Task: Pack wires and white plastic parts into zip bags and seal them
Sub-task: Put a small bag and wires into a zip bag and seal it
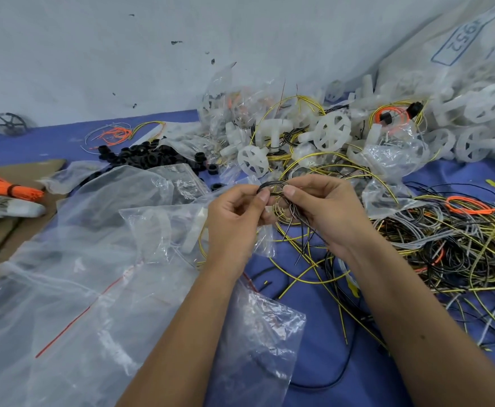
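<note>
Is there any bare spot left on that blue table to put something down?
Yes: the blue cloth between the forearms, and a strip along the wall between the dark wheel and black rings. Zip bags and tangled wires crowd elsewhere.

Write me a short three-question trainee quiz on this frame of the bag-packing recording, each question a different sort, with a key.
1. True or false: both hands pinch the small coil of dark wires.
2. Multiple choice: the bundle of orange wires lies at A) the far left, B) the far right, C) between the hands.
3. Fill in: the heap of white plastic parts lies at the far ____.

Key: 1 true, the left hand and right hand both pinch it; 2 A; 3 right.
</note>
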### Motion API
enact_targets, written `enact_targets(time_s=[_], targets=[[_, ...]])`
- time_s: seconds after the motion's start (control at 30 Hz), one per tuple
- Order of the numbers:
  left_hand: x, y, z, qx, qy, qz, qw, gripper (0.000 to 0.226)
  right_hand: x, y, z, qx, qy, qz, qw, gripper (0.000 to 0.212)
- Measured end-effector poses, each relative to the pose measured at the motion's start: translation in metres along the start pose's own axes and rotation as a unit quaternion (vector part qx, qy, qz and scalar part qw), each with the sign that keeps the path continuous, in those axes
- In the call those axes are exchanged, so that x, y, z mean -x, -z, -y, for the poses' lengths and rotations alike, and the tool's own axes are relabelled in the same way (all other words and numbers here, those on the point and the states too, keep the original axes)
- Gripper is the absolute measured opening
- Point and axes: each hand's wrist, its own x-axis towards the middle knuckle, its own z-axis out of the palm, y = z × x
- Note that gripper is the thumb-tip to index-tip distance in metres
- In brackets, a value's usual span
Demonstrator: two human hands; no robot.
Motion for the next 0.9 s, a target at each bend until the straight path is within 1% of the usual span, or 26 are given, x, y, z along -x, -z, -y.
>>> enact_targets(time_s=[0.03,0.07,0.1,0.13,0.2,0.23,0.27,0.33,0.37,0.43,0.5,0.57,0.6,0.7,0.73,0.8,0.87,0.9], targets=[[-0.001,0.000,0.003,-0.079,-0.018,-0.019,0.997,0.011,-0.001,0.000,-0.001,0.003,0.015,-0.032,0.999,0.014],[-0.001,0.000,0.005,-0.162,-0.033,-0.038,0.985,0.013,-0.002,0.001,-0.001,0.010,0.031,-0.061,0.998,0.017],[0.000,0.000,0.007,-0.235,-0.040,-0.056,0.970,0.017,-0.003,0.003,-0.001,0.020,0.045,-0.086,0.995,0.018],[0.001,0.000,0.008,-0.295,-0.040,-0.069,0.952,0.027,-0.003,0.004,-0.002,0.031,0.057,-0.103,0.993,0.018],[0.003,0.000,0.010,-0.374,-0.028,-0.075,0.924,0.043,-0.004,0.006,-0.003,0.067,0.072,-0.112,0.989,0.016],[0.002,-0.001,0.011,-0.397,-0.021,-0.072,0.915,0.043,-0.003,0.005,-0.004,0.088,0.072,-0.108,0.988,0.016],[0.002,0.000,0.011,-0.411,-0.017,-0.071,0.909,0.038,-0.003,0.005,-0.005,0.105,0.067,-0.101,0.987,0.015],[0.001,0.002,0.010,-0.418,-0.018,-0.082,0.905,0.020,-0.003,0.005,-0.007,0.139,0.057,-0.091,0.984,0.012],[0.001,0.002,0.009,-0.405,-0.023,-0.095,0.909,0.014,-0.003,0.004,-0.007,0.161,0.055,-0.089,0.981,0.010],[0.003,0.002,0.005,-0.357,-0.040,-0.129,0.925,0.016,-0.002,0.003,-0.008,0.202,0.055,-0.084,0.974,0.007],[0.004,0.000,0.000,-0.310,-0.074,-0.140,0.938,0.018,0.000,0.001,-0.008,0.225,0.052,-0.073,0.970,0.007],[0.005,-0.002,-0.003,-0.296,-0.135,-0.111,0.939,0.017,0.001,-0.002,-0.007,0.224,0.035,-0.043,0.973,0.006],[0.006,-0.002,-0.004,-0.301,-0.170,-0.089,0.934,0.016,0.002,-0.003,-0.006,0.206,0.020,-0.024,0.978,0.006],[0.011,-0.006,-0.007,-0.331,-0.263,-0.027,0.906,0.018,0.002,-0.003,-0.005,0.131,-0.023,0.053,0.990,0.004],[0.013,-0.007,-0.008,-0.325,-0.281,-0.009,0.903,0.018,0.003,-0.004,-0.005,0.125,-0.029,0.078,0.989,0.007],[0.017,-0.010,-0.009,-0.292,-0.299,0.020,0.908,0.018,0.002,-0.006,-0.006,0.126,-0.034,0.109,0.985,0.024],[0.020,-0.012,-0.012,-0.263,-0.305,0.031,0.915,0.018,0.002,-0.010,-0.006,0.114,-0.040,0.122,0.985,0.044],[0.021,-0.013,-0.013,-0.253,-0.308,0.032,0.917,0.017,0.001,-0.011,-0.007,0.105,-0.048,0.125,0.985,0.049]])
